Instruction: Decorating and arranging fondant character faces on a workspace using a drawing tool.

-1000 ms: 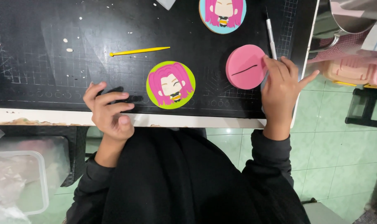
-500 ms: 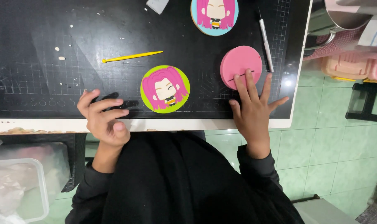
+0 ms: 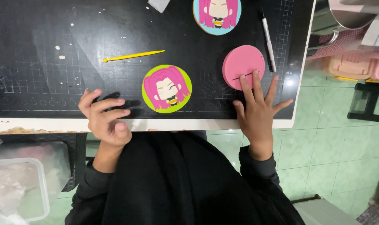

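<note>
A plain pink round disc (image 3: pixel 241 64) with a short dark line on it lies on the black cutting mat (image 3: pixel 51 79). My right hand (image 3: pixel 258 114) rests flat with fingers spread, two fingertips touching the disc's near edge. My left hand (image 3: pixel 106 121) sits curled at the table's front edge (image 3: pixel 39 125), with nothing visible in it. Between the hands lies a green round piece (image 3: pixel 167 88) bearing a pink-haired cartoon figure. A similar blue round piece (image 3: pixel 217 11) lies at the far edge.
A thin yellow modelling tool (image 3: pixel 133 55) lies on the mat left of centre. A slim white craft knife (image 3: pixel 268 38) lies right of the pink disc. A clear plastic tub (image 3: pixel 16 189) is at lower left, with pink containers (image 3: pixel 356 68) and green floor tiles (image 3: pixel 343 158) on the right.
My right hand has moved from the right side of the pink disc to its near edge, with fingertips now on it. The left hand has stayed curled at the table edge.
</note>
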